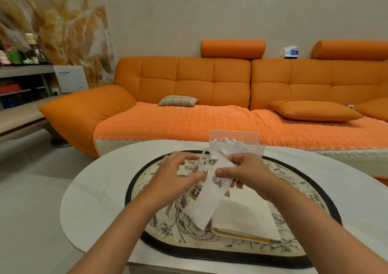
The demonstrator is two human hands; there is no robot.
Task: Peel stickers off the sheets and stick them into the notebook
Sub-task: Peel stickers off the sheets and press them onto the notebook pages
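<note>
A white sticker sheet (202, 202) with small colourful stickers is held up over the table, tilted. My right hand (245, 174) grips its upper right part between thumb and fingers. My left hand (178, 177) is at its upper left, fingers curled, pinching at a sticker near the sheet's edge. A cream notebook (243, 219) lies open on the mat just right of and under the sheet, its page bare where visible.
A floral oval mat (168, 227) with a black rim covers the white oval table (94, 200). A clear plastic box (235, 143) with paper pieces stands behind my hands. An orange sofa (189, 89) runs beyond the table.
</note>
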